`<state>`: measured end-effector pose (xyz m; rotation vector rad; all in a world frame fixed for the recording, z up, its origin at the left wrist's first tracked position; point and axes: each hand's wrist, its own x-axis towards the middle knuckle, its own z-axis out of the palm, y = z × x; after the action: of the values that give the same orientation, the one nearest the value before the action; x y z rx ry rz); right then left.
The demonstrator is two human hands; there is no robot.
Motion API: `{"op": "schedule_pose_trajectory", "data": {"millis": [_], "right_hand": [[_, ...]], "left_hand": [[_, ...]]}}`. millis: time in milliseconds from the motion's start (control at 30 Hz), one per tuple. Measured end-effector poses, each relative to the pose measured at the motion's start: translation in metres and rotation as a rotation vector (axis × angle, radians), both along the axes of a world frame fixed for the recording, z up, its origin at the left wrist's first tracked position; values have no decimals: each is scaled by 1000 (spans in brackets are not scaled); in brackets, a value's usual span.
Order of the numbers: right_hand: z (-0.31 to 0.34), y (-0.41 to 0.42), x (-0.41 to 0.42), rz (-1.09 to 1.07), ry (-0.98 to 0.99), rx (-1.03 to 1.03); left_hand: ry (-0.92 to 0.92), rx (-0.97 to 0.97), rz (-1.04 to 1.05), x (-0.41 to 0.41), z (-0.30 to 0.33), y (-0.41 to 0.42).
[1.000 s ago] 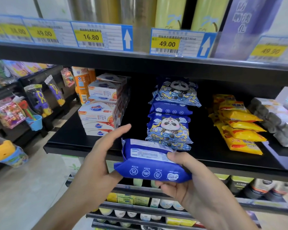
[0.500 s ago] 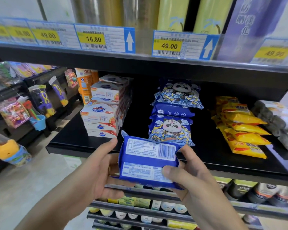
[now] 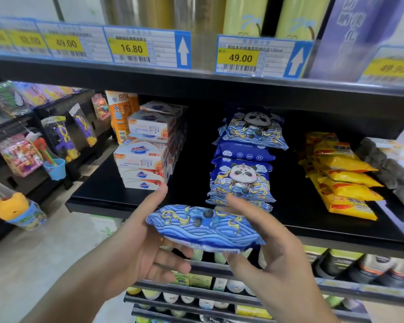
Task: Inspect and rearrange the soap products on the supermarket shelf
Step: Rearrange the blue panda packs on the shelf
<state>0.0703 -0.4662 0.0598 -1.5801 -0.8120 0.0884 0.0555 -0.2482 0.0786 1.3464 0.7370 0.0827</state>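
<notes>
- Blue wave-patterned soap pack [image 3: 205, 226] held flat in front of the black shelf [image 3: 103, 194], just below its front edge, printed face up, white seam edge showing underneath.
- Left hand [image 3: 135, 248] gripping the pack's left end: thumb raised along the upper left edge, fingers [image 3: 173, 250] curled under the pack.
- Right hand [image 3: 273, 250] gripping the right end: thumb laid across the top near the far edge, fingers tucked beneath.
- Panda soap stack [image 3: 243, 159] standing mid-shelf just behind the held pack: same blue packs piled up, panda faces showing on two of them, one plain blue back between.
- White soap boxes [image 3: 145, 164] stacked at the shelf's left, blue oval logo on the fronts, near the left thumb but apart from it.
- Orange carton [image 3: 119, 115] upright behind those boxes.
- Yellow soap packs [image 3: 343, 180] overlapping in a slanted row at the right, well apart from the panda stack.
- Grey-and-white wrapped bundle [image 3: 392, 169] at the far right edge, contents unclear.
- Price tags [image 3: 147, 48] clipped along the upper shelf edge, reading 49.00, 16.80, 49.00 and 49.90, two with white up-arrows on blue.
- Yellow-green tall bottles [image 3: 243, 15] and a purple box [image 3: 350, 36] above the tags.
- Hanging toy packets [image 3: 63, 136] on the neighbouring rack at left.
- Small bottles and boxes [image 3: 196, 297] lined on the lower shelves beneath the hands.
</notes>
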Motion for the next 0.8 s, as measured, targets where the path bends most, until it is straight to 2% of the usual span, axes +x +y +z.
{"op": "schedule_pose_trajectory", "data": {"millis": [33, 67, 133, 167, 200, 267, 300, 333, 367, 433, 467, 500, 567, 667, 733, 800], "right_hand": [[-1, 0, 1, 8, -35, -23], [-2, 1, 1, 17, -70, -40], [-5, 1, 3, 37, -124, -45], [-7, 1, 5, 50, -142, -37], [-7, 1, 6, 64, -159, -27], [-7, 1, 6, 75, -190, -16], [-7, 1, 6, 72, -188, -16], [-5, 2, 6, 60, -180, -22], [-4, 2, 4, 48, -162, -23], [-4, 1, 5, 44, -111, -5], [-6, 0, 7, 49, -86, -5], [-8, 1, 9, 42, -60, -20], [-13, 2, 11, 15, 82, -11], [-15, -1, 11, -2, 380, 92], [-9, 5, 21, -59, 473, 41], [-8, -4, 14, 25, 498, 15]], "left_hand": [[15, 68, -82, 0, 0, 0], [-56, 141, -86, -2, -8, 5], [-200, 85, -171, 0, -18, 9], [-285, -11, -82, -5, -14, 8], [-262, -74, 3, -11, -2, 1], [-56, -24, -7, -9, 0, -3], [-26, -35, -110, -10, 0, -2], [-35, -136, -208, -16, -2, -2], [-86, -187, -288, -20, -11, 1], [-95, -91, -514, -28, -14, -1], [-61, -31, -546, -34, -11, -2], [-49, 65, -499, -32, -11, -2], [-111, 30, -379, -37, -10, 8], [-184, 4, -344, -45, -5, 6], [-216, 44, -326, -51, 2, 1], [-242, 89, -289, -52, 0, 0]]}}
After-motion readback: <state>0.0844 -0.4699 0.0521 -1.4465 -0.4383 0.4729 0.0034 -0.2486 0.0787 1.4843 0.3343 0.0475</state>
